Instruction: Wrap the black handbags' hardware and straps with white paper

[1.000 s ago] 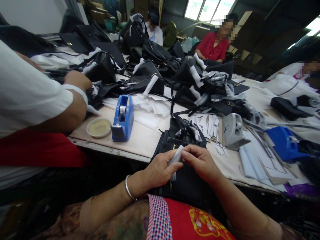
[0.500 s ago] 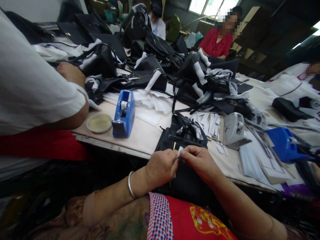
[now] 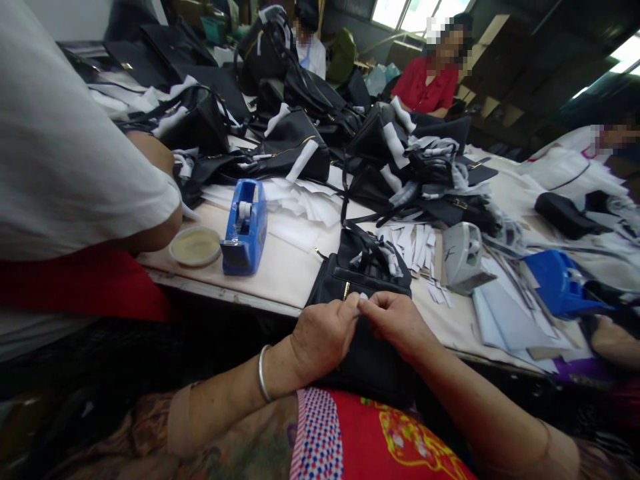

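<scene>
Above a black handbag (image 3: 377, 360), the fingertips of both my hands meet around a small white paper piece (image 3: 362, 297). My left hand (image 3: 325, 333), with a silver bangle at its wrist, is closed in a fist with the thumb on top, pinching the piece. From the other side, my right hand (image 3: 395, 320) grips it between thumb and forefinger. The bag leans over the table's edge toward my lap. Its gold zip shows just above my left thumb, and white wrapping covers parts of its handles. My hands hide much of its front.
A blue tape dispenser (image 3: 245, 230) and a round dish (image 3: 196, 247) stand at left. To the right lie paper strips (image 3: 411, 248), a grey dispenser (image 3: 465, 257) and another blue dispenser (image 3: 560, 283). Black bags (image 3: 295, 143) are heaped behind. A co-worker's white sleeve (image 3: 85, 147) is close at left.
Less of the white paper piece shows between my fingertips, which are closer together. The co-worker's arm at left has shifted, its hand now mostly hidden. Another person's hand appears farther in at the right edge.
</scene>
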A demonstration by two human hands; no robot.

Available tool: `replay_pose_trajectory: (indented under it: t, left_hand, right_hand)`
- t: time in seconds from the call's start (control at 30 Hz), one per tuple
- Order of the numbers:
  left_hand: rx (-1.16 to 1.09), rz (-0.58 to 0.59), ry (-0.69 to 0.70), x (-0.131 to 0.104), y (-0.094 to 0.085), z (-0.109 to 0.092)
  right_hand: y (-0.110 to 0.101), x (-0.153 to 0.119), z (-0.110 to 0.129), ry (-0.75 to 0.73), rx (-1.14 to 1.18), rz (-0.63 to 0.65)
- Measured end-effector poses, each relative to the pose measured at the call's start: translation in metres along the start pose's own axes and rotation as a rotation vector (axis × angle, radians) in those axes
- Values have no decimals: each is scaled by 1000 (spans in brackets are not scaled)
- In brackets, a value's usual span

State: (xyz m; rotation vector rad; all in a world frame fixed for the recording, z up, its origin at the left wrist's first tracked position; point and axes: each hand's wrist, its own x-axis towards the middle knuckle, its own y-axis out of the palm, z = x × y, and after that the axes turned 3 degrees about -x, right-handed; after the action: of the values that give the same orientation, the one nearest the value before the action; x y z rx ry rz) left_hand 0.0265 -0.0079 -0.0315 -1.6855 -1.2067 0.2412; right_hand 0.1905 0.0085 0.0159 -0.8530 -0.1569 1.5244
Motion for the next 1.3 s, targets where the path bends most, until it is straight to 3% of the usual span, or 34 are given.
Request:
replay_pose_trajectory:
  t: [0.17, 0.37, 0.57, 0.7, 0.83, 1.03, 1.1, 1.23, 1.3]
  left_hand:
    - [-35, 38, 11, 1, -2, 5]
    - [-181, 0, -10, 5, -6, 6]
    - [-582, 27, -195, 8, -11, 4]
    - [-920, 122, -419, 7, -14, 6]
    - [-1210, 142, -533, 8, -16, 11]
    - [-1548, 122, -596, 10, -14, 24]
    - [-1641, 131, -586, 10, -13, 27]
    - [-1706, 95, -601, 10, -12, 27]
    - [-1673, 71, -610, 9, -11, 25]
  right_hand:
    - [-9, -9, 2, -20, 99, 123]
    - [-17, -14, 5, -57, 102, 103]
    - [-8, -4, -9, -161, -134, -59]
    - [-4, 0, -11, -228, -91, -79]
    - [0, 0, -9, -297, -154, -140]
    - [8, 7, -12, -350, 46, 39]
    - [7, 11, -17, -332, 50, -14]
    - [1, 6, -22, -275, 31, -291]
    - [0, -4, -18, -279, 64, -312]
